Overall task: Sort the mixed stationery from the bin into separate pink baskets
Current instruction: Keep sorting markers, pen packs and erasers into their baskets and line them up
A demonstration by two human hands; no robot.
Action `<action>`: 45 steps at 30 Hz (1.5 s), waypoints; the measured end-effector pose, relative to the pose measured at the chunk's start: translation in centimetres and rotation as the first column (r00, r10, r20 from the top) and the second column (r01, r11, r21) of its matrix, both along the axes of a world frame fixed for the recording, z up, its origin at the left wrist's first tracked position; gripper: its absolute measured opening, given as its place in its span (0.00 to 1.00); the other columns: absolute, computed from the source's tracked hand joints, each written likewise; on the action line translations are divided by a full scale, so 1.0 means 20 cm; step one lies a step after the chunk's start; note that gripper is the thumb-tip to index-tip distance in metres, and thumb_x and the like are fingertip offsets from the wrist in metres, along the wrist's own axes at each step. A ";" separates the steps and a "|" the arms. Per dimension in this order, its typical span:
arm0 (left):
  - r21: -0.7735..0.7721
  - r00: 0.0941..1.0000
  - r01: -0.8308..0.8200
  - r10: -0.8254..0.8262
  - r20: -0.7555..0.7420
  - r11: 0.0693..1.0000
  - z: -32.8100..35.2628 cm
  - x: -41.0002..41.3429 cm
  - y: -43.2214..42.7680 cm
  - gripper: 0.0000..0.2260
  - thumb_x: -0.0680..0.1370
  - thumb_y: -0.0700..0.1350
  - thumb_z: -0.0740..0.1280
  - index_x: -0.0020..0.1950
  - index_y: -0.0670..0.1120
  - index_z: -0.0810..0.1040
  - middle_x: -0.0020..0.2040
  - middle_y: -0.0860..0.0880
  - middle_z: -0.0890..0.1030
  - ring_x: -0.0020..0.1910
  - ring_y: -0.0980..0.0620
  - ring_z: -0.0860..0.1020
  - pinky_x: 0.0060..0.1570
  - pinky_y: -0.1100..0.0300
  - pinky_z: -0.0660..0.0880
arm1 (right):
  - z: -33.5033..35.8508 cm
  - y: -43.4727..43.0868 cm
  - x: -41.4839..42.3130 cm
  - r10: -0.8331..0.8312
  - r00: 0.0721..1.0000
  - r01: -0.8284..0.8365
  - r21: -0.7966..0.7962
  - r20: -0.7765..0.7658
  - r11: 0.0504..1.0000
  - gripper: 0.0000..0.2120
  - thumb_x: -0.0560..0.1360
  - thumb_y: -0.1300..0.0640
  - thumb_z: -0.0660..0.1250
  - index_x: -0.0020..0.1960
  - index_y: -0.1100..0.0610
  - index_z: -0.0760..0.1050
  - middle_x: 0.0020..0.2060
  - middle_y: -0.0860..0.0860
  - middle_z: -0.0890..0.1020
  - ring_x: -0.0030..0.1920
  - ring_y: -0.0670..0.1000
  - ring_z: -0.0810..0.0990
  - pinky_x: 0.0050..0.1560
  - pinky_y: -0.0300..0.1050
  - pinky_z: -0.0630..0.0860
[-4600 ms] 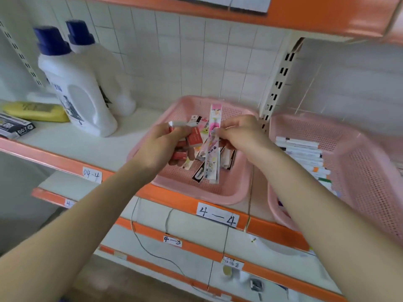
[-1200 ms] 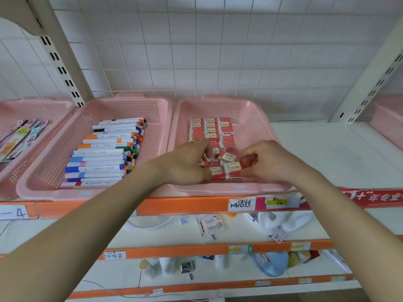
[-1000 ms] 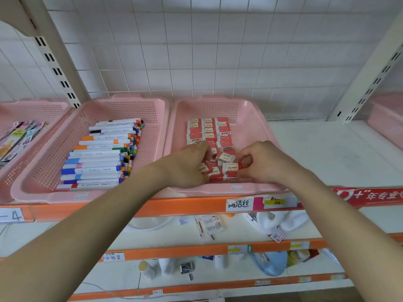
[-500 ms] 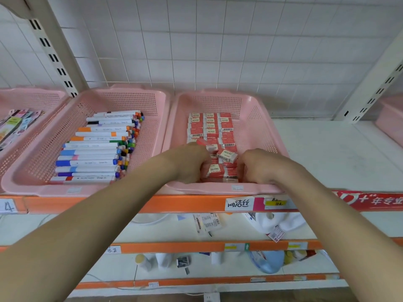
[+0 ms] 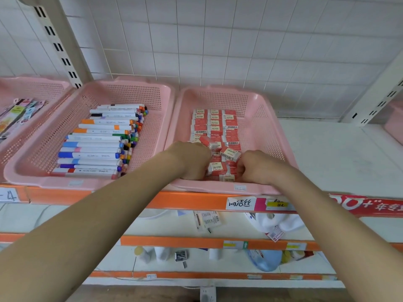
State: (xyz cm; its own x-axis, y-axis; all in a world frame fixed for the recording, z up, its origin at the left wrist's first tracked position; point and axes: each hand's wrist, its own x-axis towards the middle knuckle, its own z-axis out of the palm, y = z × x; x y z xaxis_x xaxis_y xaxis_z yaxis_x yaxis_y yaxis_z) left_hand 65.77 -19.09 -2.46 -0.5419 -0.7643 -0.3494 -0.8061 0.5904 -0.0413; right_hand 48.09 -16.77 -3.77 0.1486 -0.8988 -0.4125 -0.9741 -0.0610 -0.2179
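A pink basket (image 5: 259, 110) in the middle of the shelf holds rows of red-and-cream erasers (image 5: 214, 124). Both my hands are inside its front end, fingers curled down among the loose erasers. My left hand (image 5: 192, 160) grips a tilted eraser (image 5: 208, 142) that sticks out above its fingers. My right hand (image 5: 259, 166) pinches another tilted eraser (image 5: 230, 153) at its thumb side. The fingertips of both hands are hidden. To the left, a second pink basket (image 5: 130, 90) holds several coloured markers (image 5: 98, 144) laid side by side.
A third pink basket (image 5: 32, 88) with flat stationery packets (image 5: 13, 118) sits at the far left. Part of another pink basket (image 5: 394, 125) shows at the right edge. White shelf surface (image 5: 338, 153) lies right of the eraser basket. Lower shelves hold bottles and packets.
I turned from the far-left packet basket to the eraser basket. Over the last second both hands have drawn toward its front edge, pressing in among the loose erasers.
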 end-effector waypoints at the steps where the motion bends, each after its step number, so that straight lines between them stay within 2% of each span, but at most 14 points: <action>1: -0.005 1.000 0.008 -0.008 -0.010 1.000 0.00 0.01 0.00 0.07 0.80 0.46 0.64 0.42 0.48 0.73 0.39 0.51 0.73 0.41 0.48 0.74 0.41 0.54 0.73 | 0.00 0.00 0.01 0.000 1.000 0.000 0.000 0.002 1.000 0.13 0.76 0.57 0.68 0.35 0.48 0.70 0.35 0.45 0.75 0.36 0.44 0.74 0.34 0.38 0.69; 5: -0.049 0.998 0.040 -0.043 -0.046 0.998 0.01 0.02 0.01 0.01 0.80 0.43 0.64 0.48 0.48 0.75 0.44 0.48 0.74 0.43 0.47 0.74 0.41 0.54 0.72 | 0.02 0.01 0.03 -0.014 1.000 0.014 -0.010 0.016 1.000 0.14 0.75 0.52 0.71 0.34 0.47 0.70 0.34 0.43 0.75 0.38 0.48 0.76 0.35 0.38 0.68; 7: -0.057 0.996 0.053 -0.057 -0.069 0.997 0.01 0.03 0.02 0.02 0.80 0.44 0.64 0.52 0.50 0.72 0.47 0.47 0.76 0.43 0.46 0.74 0.42 0.54 0.73 | 0.03 0.04 0.03 -0.044 0.998 0.045 -0.021 0.048 0.999 0.14 0.75 0.48 0.72 0.33 0.46 0.71 0.32 0.43 0.75 0.37 0.46 0.76 0.34 0.37 0.67; 10: -0.119 0.995 0.047 -0.058 -0.086 0.992 0.05 0.06 0.04 0.10 0.80 0.54 0.65 0.45 0.51 0.68 0.44 0.50 0.74 0.43 0.49 0.72 0.43 0.55 0.73 | 0.07 0.08 0.03 -0.101 0.989 0.110 -0.087 0.106 0.990 0.13 0.73 0.43 0.73 0.35 0.47 0.76 0.34 0.44 0.80 0.37 0.45 0.78 0.35 0.39 0.68; 13: -0.216 0.988 -0.014 -0.020 -0.155 0.976 0.07 0.10 0.04 0.15 0.81 0.59 0.61 0.41 0.50 0.70 0.45 0.51 0.76 0.45 0.48 0.75 0.42 0.55 0.71 | 0.10 0.11 0.03 -0.146 0.968 0.185 -0.188 0.203 0.965 0.12 0.76 0.43 0.70 0.39 0.50 0.79 0.36 0.45 0.81 0.38 0.45 0.79 0.36 0.40 0.70; 17: -0.326 0.943 -0.099 -0.015 -0.332 0.940 0.07 0.17 0.04 0.15 0.81 0.58 0.58 0.51 0.50 0.78 0.55 0.50 0.81 0.52 0.47 0.78 0.50 0.53 0.74 | 0.15 0.17 0.04 -0.077 0.975 0.154 -0.386 0.207 0.910 0.11 0.78 0.44 0.65 0.49 0.50 0.81 0.47 0.45 0.83 0.46 0.47 0.80 0.49 0.45 0.76; 20: -0.377 0.924 -0.095 -0.059 -0.377 0.922 0.06 0.21 0.07 0.18 0.81 0.59 0.57 0.61 0.50 0.76 0.60 0.50 0.79 0.56 0.47 0.78 0.57 0.51 0.72 | 0.15 0.21 0.03 -0.008 0.984 0.100 -0.512 0.178 0.853 0.13 0.79 0.44 0.62 0.56 0.48 0.80 0.60 0.47 0.81 0.60 0.52 0.78 0.61 0.48 0.73; 22: -0.387 0.911 -0.109 -0.063 -0.407 0.916 0.04 0.23 0.10 0.21 0.82 0.60 0.56 0.69 0.50 0.73 0.67 0.49 0.76 0.61 0.45 0.77 0.60 0.49 0.71 | 0.15 0.24 0.02 -0.046 0.988 0.117 -0.506 0.150 0.855 0.21 0.78 0.38 0.58 0.66 0.45 0.75 0.71 0.48 0.73 0.72 0.53 0.69 0.71 0.54 0.67; 25: -0.347 0.868 -0.149 -0.046 -0.495 0.926 0.02 0.23 0.17 0.25 0.82 0.60 0.55 0.76 0.51 0.65 0.75 0.49 0.68 0.69 0.44 0.72 0.65 0.47 0.68 | 0.14 0.29 0.02 -0.092 0.991 0.127 -0.482 0.096 0.867 0.27 0.79 0.36 0.56 0.74 0.45 0.67 0.78 0.49 0.61 0.77 0.54 0.60 0.75 0.57 0.60; 28: -0.328 0.833 -0.181 -0.032 -0.553 0.927 0.00 0.22 0.24 0.27 0.82 0.60 0.54 0.79 0.52 0.59 0.79 0.51 0.63 0.74 0.45 0.67 0.69 0.47 0.65 | 0.15 0.34 0.01 -0.132 0.989 0.144 -0.496 0.059 0.856 0.28 0.80 0.37 0.55 0.77 0.45 0.62 0.79 0.49 0.57 0.78 0.56 0.56 0.76 0.57 0.56; 33: -0.334 0.827 -0.268 0.038 -0.561 0.903 -0.03 0.19 0.33 0.34 0.77 0.67 0.44 0.78 0.54 0.63 0.78 0.51 0.64 0.76 0.46 0.63 0.71 0.47 0.61 | 0.16 0.41 -0.04 -0.154 0.985 0.172 -0.489 0.077 0.855 0.29 0.80 0.36 0.53 0.78 0.46 0.60 0.79 0.51 0.56 0.78 0.57 0.55 0.75 0.61 0.57; 36: -0.345 0.840 -0.295 0.070 -0.538 0.891 -0.03 0.12 0.37 0.33 0.77 0.68 0.44 0.78 0.54 0.63 0.78 0.50 0.64 0.77 0.46 0.61 0.72 0.45 0.59 | 0.15 0.44 -0.11 -0.168 0.985 0.169 -0.493 0.048 0.853 0.29 0.80 0.36 0.51 0.78 0.45 0.59 0.79 0.49 0.55 0.78 0.59 0.54 0.75 0.63 0.57; 39: -0.348 0.856 -0.282 0.071 -0.512 0.894 -0.02 -0.01 0.41 0.33 0.77 0.67 0.45 0.78 0.54 0.63 0.78 0.49 0.64 0.77 0.45 0.61 0.72 0.45 0.58 | 0.15 0.49 -0.26 -0.176 0.984 0.159 -0.513 0.016 0.843 0.28 0.80 0.36 0.51 0.78 0.44 0.58 0.80 0.48 0.54 0.78 0.59 0.53 0.74 0.64 0.56; 45: -0.365 0.862 -0.293 0.079 -0.501 0.884 0.06 -0.48 0.52 0.36 0.75 0.68 0.42 0.77 0.54 0.65 0.78 0.49 0.64 0.77 0.45 0.62 0.72 0.46 0.57 | 0.21 0.67 -0.71 -0.183 0.980 0.196 -0.534 0.078 0.822 0.28 0.80 0.36 0.50 0.78 0.44 0.58 0.80 0.47 0.54 0.79 0.57 0.52 0.75 0.63 0.53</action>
